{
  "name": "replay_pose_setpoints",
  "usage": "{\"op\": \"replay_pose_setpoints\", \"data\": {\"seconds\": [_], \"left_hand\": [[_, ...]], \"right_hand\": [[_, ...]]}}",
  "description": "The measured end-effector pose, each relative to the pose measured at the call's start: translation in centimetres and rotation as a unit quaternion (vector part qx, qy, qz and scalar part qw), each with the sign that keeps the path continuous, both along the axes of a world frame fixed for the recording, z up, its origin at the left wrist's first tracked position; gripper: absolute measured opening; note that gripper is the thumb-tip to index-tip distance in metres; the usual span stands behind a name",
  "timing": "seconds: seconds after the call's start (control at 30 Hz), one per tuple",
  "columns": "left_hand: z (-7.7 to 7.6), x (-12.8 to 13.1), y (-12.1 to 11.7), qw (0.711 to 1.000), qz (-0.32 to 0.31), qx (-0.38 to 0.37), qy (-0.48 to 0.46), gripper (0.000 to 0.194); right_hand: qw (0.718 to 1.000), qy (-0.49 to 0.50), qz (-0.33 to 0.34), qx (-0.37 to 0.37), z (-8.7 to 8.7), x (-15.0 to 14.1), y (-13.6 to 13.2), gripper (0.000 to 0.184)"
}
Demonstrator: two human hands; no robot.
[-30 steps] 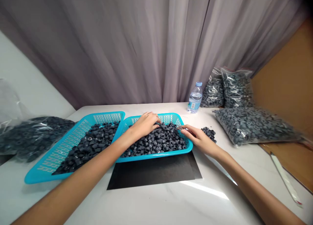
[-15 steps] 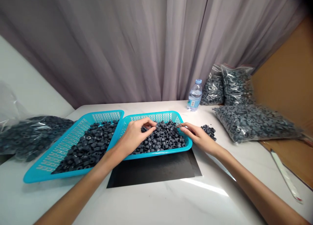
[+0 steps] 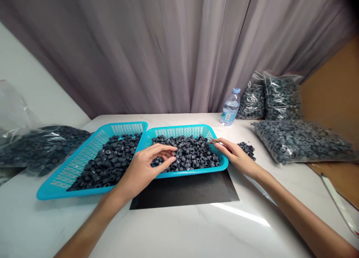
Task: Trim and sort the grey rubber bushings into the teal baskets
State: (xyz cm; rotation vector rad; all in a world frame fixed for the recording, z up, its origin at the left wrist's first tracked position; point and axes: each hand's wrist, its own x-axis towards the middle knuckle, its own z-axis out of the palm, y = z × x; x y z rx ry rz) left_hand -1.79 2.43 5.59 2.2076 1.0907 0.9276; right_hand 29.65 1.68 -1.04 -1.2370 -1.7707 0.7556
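Note:
Two turquoise plastic baskets sit side by side on a white table, both heaped with small dark grey ring-shaped parts. My left hand [image 3: 146, 166] hovers over the near left part of the right basket [image 3: 185, 131], thumb and fingers pinched on one small grey ring [image 3: 174, 152]. My right hand [image 3: 235, 155] rests at that basket's right rim, fingers curled around a thin metal tool that looks like tweezers [image 3: 212, 141], whose tip points into the pile. The left basket [image 3: 92, 146] lies beside my left forearm.
A black sheet [image 3: 185, 189] lies under the right basket. A small loose pile of rings [image 3: 247, 149] sits right of my right hand. A water bottle [image 3: 230, 108] and clear bags of rings [image 3: 300, 140] stand at the right; another bag [image 3: 36, 147] at the left. Curtain behind.
My left hand has drawn back from the far middle of the right basket toward me and now pinches a single ring. My right hand has stayed at the basket's right rim.

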Motion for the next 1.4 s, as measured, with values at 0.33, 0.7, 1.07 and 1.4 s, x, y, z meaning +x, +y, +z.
{"op": "replay_pose_setpoints", "data": {"seconds": [0.33, 0.7, 1.07, 1.4], "left_hand": [[0.2, 0.2, -0.6, 0.997, -0.019, -0.061, -0.033, 0.016], [0.6, 0.6, -1.0, 0.962, -0.055, -0.222, -0.150, 0.025], [1.1, 0.7, -1.2, 0.953, -0.092, -0.237, -0.166, 0.023], [1.2, 0.3, -1.0, 0.957, -0.084, -0.236, -0.149, 0.026]], "right_hand": [[1.000, -0.006, -0.008, -0.001, 0.2, -0.1, -0.4, 0.046], [1.000, -0.005, -0.003, -0.012, 0.0, 0.0, -0.2, 0.046], [1.000, -0.008, -0.007, -0.008, 0.1, -0.2, -0.4, 0.047], [1.000, -0.003, -0.009, -0.005, -0.4, -0.1, -0.2, 0.044]]}}
